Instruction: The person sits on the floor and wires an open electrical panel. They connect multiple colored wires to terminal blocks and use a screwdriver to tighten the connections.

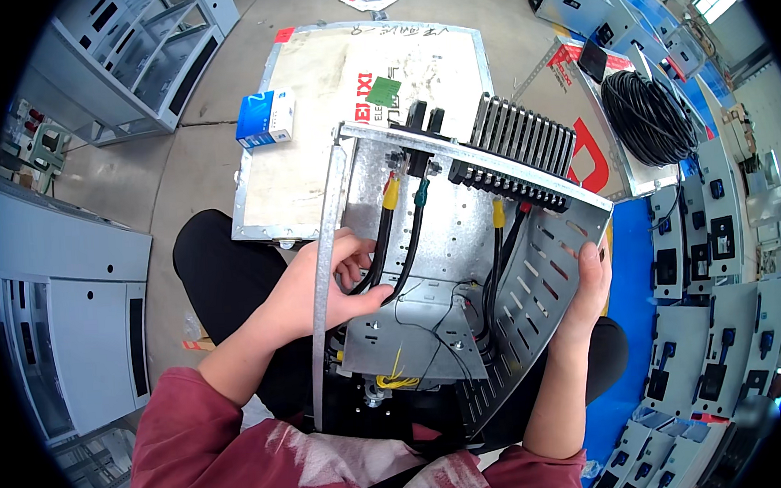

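Note:
A grey metal chassis (425, 229) rests tilted across my lap, its far end by a white wooden box lid. My left hand (344, 277) reaches inside its left frame bar, with the fingers curled and the thumb along thick black cables (384, 244). These cables have yellow and green sleeves and run to bolted terminals (419, 158) on the far wall. My right hand (590, 291) grips the edge of the slotted right side panel (534, 289). A black finned block (526, 140) sits on the far edge. Thin black wires and a yellow wire bundle (398, 381) lie at the near end.
Beyond the chassis stands a large white wooden box (311, 80) with metal edging, bearing a blue and white carton (266, 118) and a green scrap. A coil of black cable (647, 117) lies on another box at right. Grey cabinets (86, 339) stand left; several panels line the right.

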The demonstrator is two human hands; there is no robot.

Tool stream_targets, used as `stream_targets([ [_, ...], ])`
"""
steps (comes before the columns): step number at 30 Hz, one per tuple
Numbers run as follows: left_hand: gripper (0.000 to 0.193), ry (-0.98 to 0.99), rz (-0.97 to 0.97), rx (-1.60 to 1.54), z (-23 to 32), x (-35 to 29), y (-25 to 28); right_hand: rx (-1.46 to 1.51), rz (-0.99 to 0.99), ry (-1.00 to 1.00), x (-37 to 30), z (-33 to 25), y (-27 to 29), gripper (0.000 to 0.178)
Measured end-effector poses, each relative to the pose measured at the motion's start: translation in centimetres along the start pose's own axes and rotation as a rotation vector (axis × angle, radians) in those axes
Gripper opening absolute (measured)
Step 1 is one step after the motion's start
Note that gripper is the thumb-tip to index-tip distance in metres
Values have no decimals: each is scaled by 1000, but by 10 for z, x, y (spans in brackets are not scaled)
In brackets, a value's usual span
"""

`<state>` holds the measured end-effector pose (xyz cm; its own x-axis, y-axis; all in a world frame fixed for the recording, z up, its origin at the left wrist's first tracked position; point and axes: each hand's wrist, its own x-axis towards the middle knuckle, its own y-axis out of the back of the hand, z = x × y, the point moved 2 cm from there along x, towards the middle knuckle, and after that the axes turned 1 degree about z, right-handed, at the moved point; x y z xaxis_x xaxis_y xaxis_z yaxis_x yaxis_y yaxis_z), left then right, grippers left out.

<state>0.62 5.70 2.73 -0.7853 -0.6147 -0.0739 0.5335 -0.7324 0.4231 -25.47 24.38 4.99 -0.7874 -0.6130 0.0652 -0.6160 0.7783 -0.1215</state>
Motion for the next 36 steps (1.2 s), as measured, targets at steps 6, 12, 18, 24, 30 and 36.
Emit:
stream_targets([
  [6,21,-49,41,-137,-11,-3,7,13,-18,11,0,-1,-1,68],
  [12,20,-49,-80,-73,-7,-2,13,6,6,13,-2,-2,-4,65],
  [18,30,116,6,-244,-3,7,22,-177,31,121,2,0,9,43],
  [24,42,73,-427,107,-6,-17,37,-281,81,185,-3,-4,10,32],
  [30,18,37,-484,-107,-26,-62,32,-281,93,174,-1,-5,5,27],
  [36,12,307,-443,-448,-44,-70,22,-295,99,186,-2,-3,3,30],
])
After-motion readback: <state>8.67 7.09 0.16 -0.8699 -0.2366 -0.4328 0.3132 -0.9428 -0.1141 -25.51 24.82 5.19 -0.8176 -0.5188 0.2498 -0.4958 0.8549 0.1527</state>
